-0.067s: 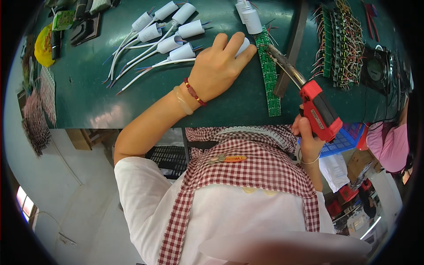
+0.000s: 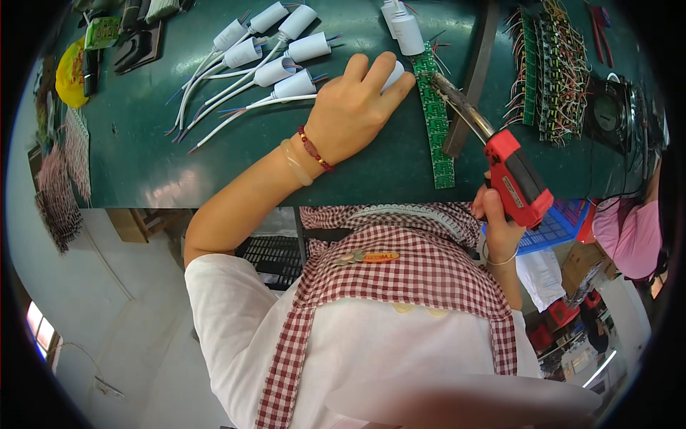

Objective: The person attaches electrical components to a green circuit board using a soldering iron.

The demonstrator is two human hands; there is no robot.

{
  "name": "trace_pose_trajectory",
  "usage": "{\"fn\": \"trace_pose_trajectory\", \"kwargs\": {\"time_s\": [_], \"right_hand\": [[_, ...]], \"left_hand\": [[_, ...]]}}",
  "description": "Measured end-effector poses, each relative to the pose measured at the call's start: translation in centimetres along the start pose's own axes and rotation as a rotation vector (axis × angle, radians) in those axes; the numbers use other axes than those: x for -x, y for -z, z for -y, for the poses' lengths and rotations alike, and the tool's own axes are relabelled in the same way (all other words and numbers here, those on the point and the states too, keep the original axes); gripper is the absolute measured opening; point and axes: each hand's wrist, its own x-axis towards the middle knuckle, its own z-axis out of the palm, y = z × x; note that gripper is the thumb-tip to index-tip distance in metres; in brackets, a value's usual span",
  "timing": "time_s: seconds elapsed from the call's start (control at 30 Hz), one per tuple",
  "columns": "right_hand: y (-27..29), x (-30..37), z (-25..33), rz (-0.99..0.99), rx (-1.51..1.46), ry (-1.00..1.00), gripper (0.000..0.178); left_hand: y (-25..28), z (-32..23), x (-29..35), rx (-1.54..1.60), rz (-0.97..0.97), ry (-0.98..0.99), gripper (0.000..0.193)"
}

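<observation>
My left hand (image 2: 355, 107) is closed round a white cylindrical housing (image 2: 394, 74), of which only a part shows past the fingers. A narrow green circuit board strip (image 2: 436, 121) lies just right of that hand. My right hand (image 2: 498, 214) grips the red and black handle of a soldering gun (image 2: 516, 175). Its metal tip reaches up and left to the upper part of the board strip. Two more white housings (image 2: 408, 36) stand at the strip's far end, with thin wires beside them.
Several white housings with cables (image 2: 275, 71) lie at the left of the green table (image 2: 143, 154). A dark metal bar (image 2: 475, 79) lies right of the strip. Wired circuit boards (image 2: 550, 79), red-handled pliers (image 2: 602, 36) and a blue basket (image 2: 557, 229) are farther right, near a person's pink sleeve (image 2: 629, 236).
</observation>
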Motion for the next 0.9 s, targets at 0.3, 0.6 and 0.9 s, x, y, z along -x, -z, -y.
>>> {"fn": "trace_pose_trajectory", "kwargs": {"time_s": [0.3,0.6,0.9], "right_hand": [[0.3,0.0,-0.9,0.043,0.114,0.059,0.019],[0.0,0.4,0.5,-0.018,-0.046,-0.006,0.036],[0.1,0.1,0.5,-0.011,-0.047,-0.003,0.038]], "left_hand": [[0.0,-0.2,-0.1,0.011,-0.013,0.017,0.037],[0.0,-0.3,0.1,0.005,-0.009,-0.001,0.038],[-0.1,-0.4,0.0,-0.009,-0.004,-0.006,0.038]]}}
